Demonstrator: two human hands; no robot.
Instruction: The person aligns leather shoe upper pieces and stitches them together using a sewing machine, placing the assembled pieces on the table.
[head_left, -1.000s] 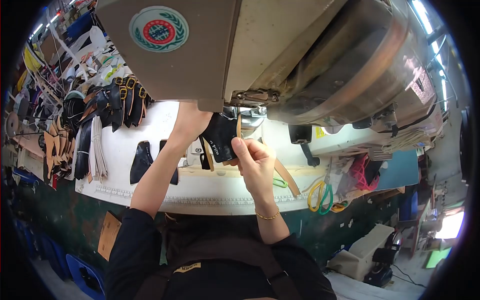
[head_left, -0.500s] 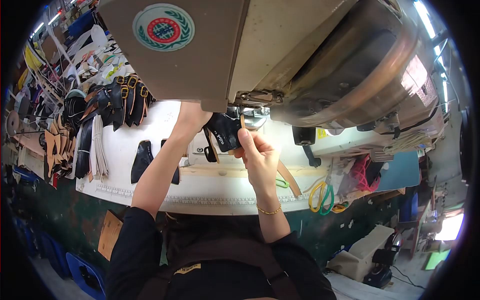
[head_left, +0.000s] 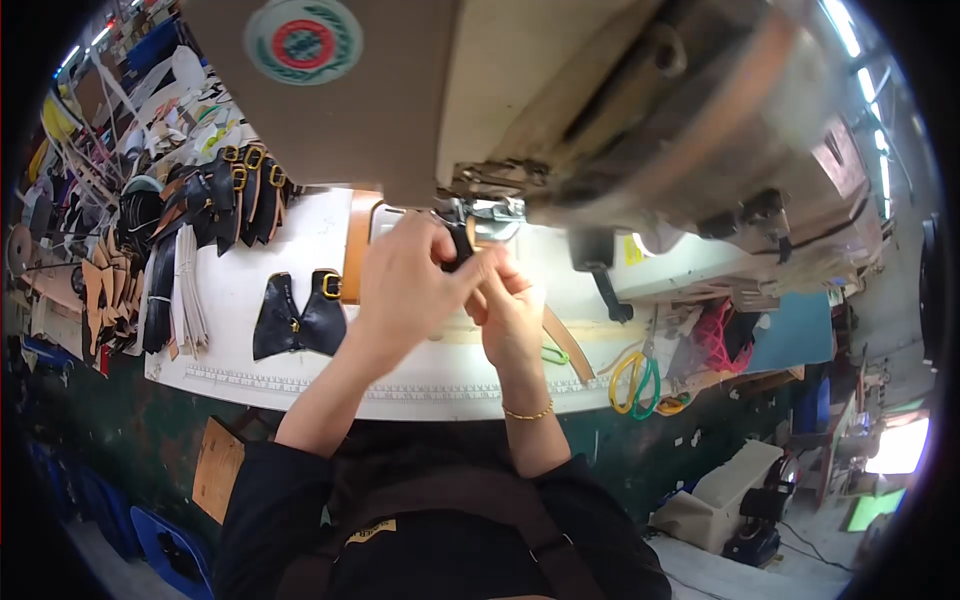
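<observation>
Under the head of the sewing machine (head_left: pixel 400 90), both hands meet at a black leather piece (head_left: pixel 459 243) beside the presser foot. My left hand (head_left: pixel 405 285) is closed on its near left side, back of the hand towards me, hiding most of the piece. From the right, my right hand (head_left: pixel 514 308) pinches a narrow tan strip (head_left: pixel 471 234) at the leather's edge, the fingertips of the two hands almost touching. Left of my left forearm lies a black leather shoe part with a gold buckle (head_left: pixel 298 318), flat on the white table.
Stacked black buckled straps (head_left: pixel 245 195) and tan leather cutouts (head_left: pixel 103 290) crowd the left side. A ruler strip (head_left: pixel 420 393) runs along the table's front edge. Scissors with yellow and green handles (head_left: pixel 637 385) lie at the right, near a tan strap (head_left: pixel 570 345).
My left hand has come out from behind the machine head, nearer to me and my right hand. It now covers most of the leather piece. The view has shifted slightly.
</observation>
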